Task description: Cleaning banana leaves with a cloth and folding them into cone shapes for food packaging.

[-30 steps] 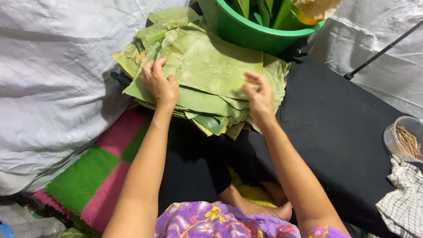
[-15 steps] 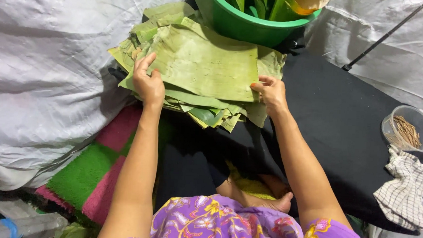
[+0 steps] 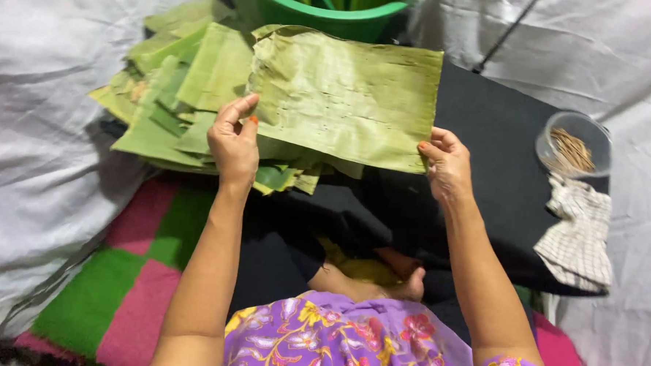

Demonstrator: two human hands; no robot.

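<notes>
Banana leaf sheet (image 3: 347, 96), a broad rectangular piece of pale green, is held up flat between both hands, lifted just above the stack of cut leaves (image 3: 175, 103). Left hand (image 3: 234, 139) pinches its near left edge, thumb on top; right hand (image 3: 447, 163) grips the near right corner, fingers curled under. The sheet's far edge reaches close to the green tub (image 3: 325, 15), which stands behind the stack and holds more greenery. Its right edge hangs over the black cloth (image 3: 495, 146), with bare cloth beyond it.

The stack lies fanned and uneven, its corners jutting left onto the white sheeting (image 3: 43, 119) and its near edge overhanging the black cloth. To the right, well apart from the hands, a clear round container of thin brown sticks (image 3: 572, 146) sits at the cloth's edge, and a checked rag (image 3: 579, 234) is crumpled just below it. A thin dark rod (image 3: 508, 26) slants up toward the top right.

Under the forearms the black cloth dips toward the person's lap, where a bare foot (image 3: 369, 280) and a purple flowered garment (image 3: 348, 341) show. A pink and green chequered mat (image 3: 116, 284) covers the floor at lower left. White sheeting closes in both sides.
</notes>
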